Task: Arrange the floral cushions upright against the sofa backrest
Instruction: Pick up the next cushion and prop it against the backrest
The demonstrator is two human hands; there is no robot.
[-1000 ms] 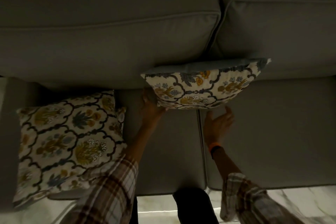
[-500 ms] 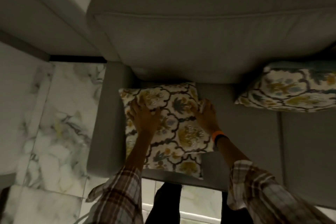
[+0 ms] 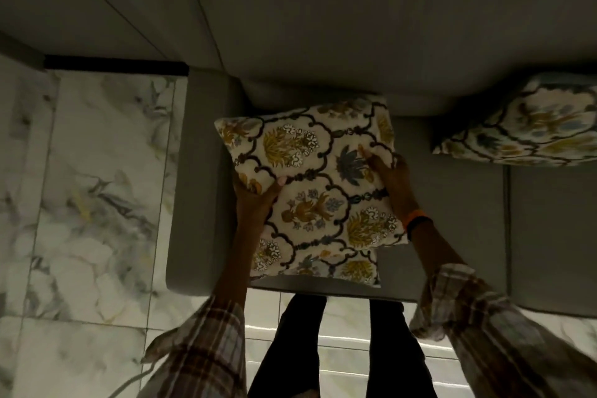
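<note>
Both hands are gripping the near cushion (image 3: 318, 191) at the sofa's left end, just beside the armrest (image 3: 200, 178). Left hand (image 3: 258, 200) is clamping the left edge, thumb lying over the printed face, fingers hidden under it. Right hand (image 3: 392, 178) is pinching the right edge up near the top corner, fingertips pressing into the fabric; an orange band (image 3: 416, 218) is showing at that wrist. Neither hand is spread open, both are closing on fabric.

Cushion is sitting over the seat (image 3: 452, 220), printed face pointing up toward the camera, so it is lying more flat than upright; whether it is clear of the seat or resting on it can't be told. Roughly square, no strong long axis, and it is twisted a bit: top edge running up to the right, right top corner closest to the backrest (image 3: 355, 42). Top edge is reaching just beside the backrest's base, bottom edge hanging near the seat's front lip.

Key relation: backrest is lying straight ahead of the grip, beyond the top edge. Probably the next move is tipping the top edge up and back so the face is pointing outward. Hands are about equally near; right is gripping higher, so it is likely leading the tilt.

Second cushion (image 3: 529, 126) is leaning against the backrest already, well apart to the right.
</note>
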